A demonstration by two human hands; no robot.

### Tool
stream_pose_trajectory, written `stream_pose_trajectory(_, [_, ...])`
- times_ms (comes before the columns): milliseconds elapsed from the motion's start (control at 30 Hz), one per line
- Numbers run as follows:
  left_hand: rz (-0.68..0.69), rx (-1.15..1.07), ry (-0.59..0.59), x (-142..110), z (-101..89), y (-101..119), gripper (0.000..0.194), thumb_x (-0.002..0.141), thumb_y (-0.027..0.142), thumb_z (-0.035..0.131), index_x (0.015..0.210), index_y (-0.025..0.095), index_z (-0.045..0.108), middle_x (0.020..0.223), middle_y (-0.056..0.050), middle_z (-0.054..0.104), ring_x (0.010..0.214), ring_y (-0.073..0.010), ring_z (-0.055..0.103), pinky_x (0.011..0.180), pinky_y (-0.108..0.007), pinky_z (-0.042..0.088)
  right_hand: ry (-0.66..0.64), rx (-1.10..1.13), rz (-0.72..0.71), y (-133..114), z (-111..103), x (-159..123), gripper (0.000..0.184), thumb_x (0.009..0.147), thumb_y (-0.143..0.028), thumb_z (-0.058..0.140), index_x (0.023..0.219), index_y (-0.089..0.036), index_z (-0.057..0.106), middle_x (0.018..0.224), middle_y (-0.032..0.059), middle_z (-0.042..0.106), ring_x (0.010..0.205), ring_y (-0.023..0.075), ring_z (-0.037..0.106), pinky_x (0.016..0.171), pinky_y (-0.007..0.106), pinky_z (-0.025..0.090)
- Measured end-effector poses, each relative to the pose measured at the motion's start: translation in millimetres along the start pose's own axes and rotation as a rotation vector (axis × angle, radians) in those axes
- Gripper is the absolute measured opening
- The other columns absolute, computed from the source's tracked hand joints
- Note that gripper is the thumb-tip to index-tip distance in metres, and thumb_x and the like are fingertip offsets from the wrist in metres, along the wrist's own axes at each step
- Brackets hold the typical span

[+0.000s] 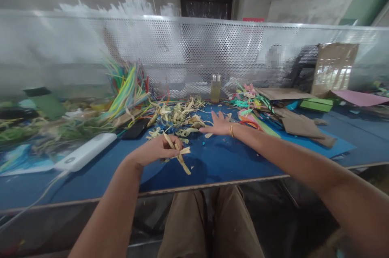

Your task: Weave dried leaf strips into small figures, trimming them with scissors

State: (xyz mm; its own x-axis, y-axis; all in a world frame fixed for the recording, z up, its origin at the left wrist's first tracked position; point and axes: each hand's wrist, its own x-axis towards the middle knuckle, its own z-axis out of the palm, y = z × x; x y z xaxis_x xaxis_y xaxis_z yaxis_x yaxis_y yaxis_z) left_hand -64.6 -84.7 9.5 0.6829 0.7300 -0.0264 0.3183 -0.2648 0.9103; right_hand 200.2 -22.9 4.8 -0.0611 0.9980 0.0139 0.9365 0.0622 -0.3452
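My left hand [158, 149] is closed on a few pale straw-coloured leaf strips [180, 156] that hang over the blue tabletop [219, 160]. Farther out, my right hand [217, 125], a gold bangle on its wrist, lies with fingers spread. It touches the near edge of a loose pile of the same pale strips [179, 116].
A bundle of coloured strips [127, 88] stands at the back left. A white power bank [86, 151] with a cable lies left of my hand, beside a black phone [135, 129]. A small bottle [215, 88] stands by the perforated metal screen [194, 43]. Cardboard pieces [299, 125] and coloured scraps lie right.
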Motion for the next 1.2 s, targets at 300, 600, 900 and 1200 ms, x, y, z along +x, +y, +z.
stream_pose_trajectory(300, [-0.019,-0.052,0.127,-8,-3.5,2,0.018,0.071,0.033,0.067,0.077,0.017,0.061,0.065,-0.001,0.055,0.050,-0.0083,0.043,0.045,-0.019,0.033,0.004,0.032,-0.061,-85,81,48,0.090,0.074,-0.062,0.050,0.145,-0.019,0.015,0.152,0.0174,0.009,0.138,0.0382,0.011,0.105,0.056,0.018])
stream_pose_trajectory(600, [0.032,-0.084,0.163,-9,-9.9,8,0.019,0.066,0.032,0.071,0.075,0.016,0.064,0.074,-0.004,0.060,0.066,-0.0142,0.052,0.060,-0.024,0.042,-0.144,-0.001,-0.402,-146,59,114,0.074,0.068,-0.040,0.061,0.134,-0.011,0.042,0.143,0.0201,0.033,0.124,0.0353,0.041,0.099,0.046,0.036])
stream_pose_trajectory(900, [0.060,-0.067,0.139,5,-9.0,7,0.019,0.067,0.032,0.071,0.073,0.016,0.064,0.066,-0.003,0.057,0.059,-0.0124,0.048,0.054,-0.022,0.038,-0.148,0.235,-0.761,-72,-26,47,0.033,0.061,-0.005,0.058,0.090,-0.019,0.069,0.100,0.0057,0.068,0.093,0.0193,0.061,0.083,0.030,0.044])
stream_pose_trajectory(1200, [0.039,0.008,0.202,26,-0.8,21,0.017,0.067,0.031,0.067,0.067,0.015,0.059,0.062,0.000,0.054,0.059,-0.0114,0.049,0.055,-0.022,0.039,-0.154,0.716,-0.598,-54,26,-37,0.028,0.067,-0.005,0.055,0.092,-0.014,0.064,0.080,0.0023,0.066,0.066,0.0110,0.058,0.062,0.022,0.044])
